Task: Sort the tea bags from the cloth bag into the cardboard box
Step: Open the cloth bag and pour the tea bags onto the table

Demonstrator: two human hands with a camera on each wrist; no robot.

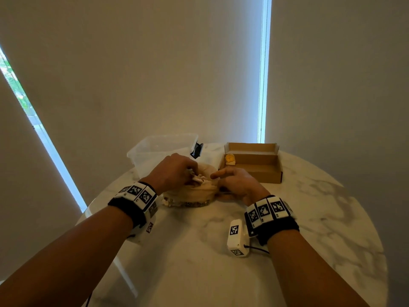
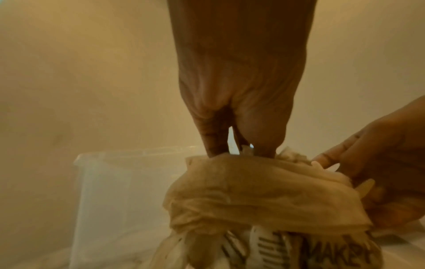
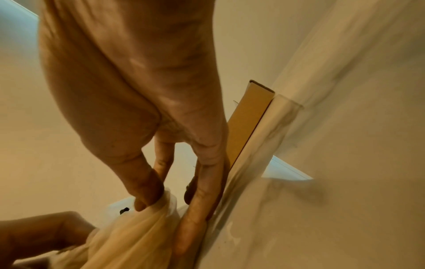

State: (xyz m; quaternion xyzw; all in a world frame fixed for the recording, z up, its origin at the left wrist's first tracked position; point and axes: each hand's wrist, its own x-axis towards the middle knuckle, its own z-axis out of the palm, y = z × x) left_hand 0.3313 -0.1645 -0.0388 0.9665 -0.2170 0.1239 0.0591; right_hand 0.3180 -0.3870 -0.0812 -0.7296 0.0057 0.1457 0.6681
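Left hand [image 1: 174, 171] fingertips pinch into cloth bag [image 1: 194, 192] mouth, frame centre; right hand [image 1: 238, 185] grips bag's right edge. Cardboard box [image 1: 252, 161] open upper right of bag, one yellow tea bag [image 1: 230, 159] in its left end.

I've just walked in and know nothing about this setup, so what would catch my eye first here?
Probably the two hands meeting mid-table over a sheer cloth bag: the left hand reaches into its mouth while the right hand pinches its edge. Next, the open cardboard box behind the right hand, one yellow tea bag in its left corner.
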